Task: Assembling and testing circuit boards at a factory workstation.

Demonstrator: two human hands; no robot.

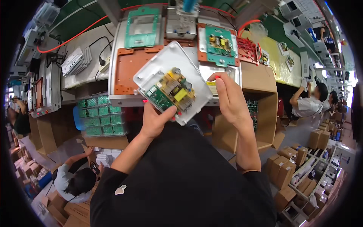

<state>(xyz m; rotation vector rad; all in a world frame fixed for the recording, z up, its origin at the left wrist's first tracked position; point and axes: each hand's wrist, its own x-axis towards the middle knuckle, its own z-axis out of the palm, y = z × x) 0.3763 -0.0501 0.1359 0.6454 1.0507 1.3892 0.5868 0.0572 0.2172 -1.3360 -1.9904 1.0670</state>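
My left hand [155, 120] grips the lower edge of a white plastic housing [172, 56], tilted above the bench's front edge. Its thumb lies over the board's lower edge. Within the housing sits a circuit board [160, 99], part green and part crowded with tan and yellow components. A small red spot shows beside the left thumb. To the right of the housing and apart from it is my right hand [231, 99], its fingers curled and the thumb close to the index finger. A tiny red bit shows at those fingertips; what it is cannot be made out.
Brown fixture plate [126, 72] and green frame [141, 28] lie on the bench. A second board sits in a green fixture [223, 60] at the back right. Open carton [261, 81] stands right; stacked green boards [100, 117] lie left. Co-workers sit at lower left and right.
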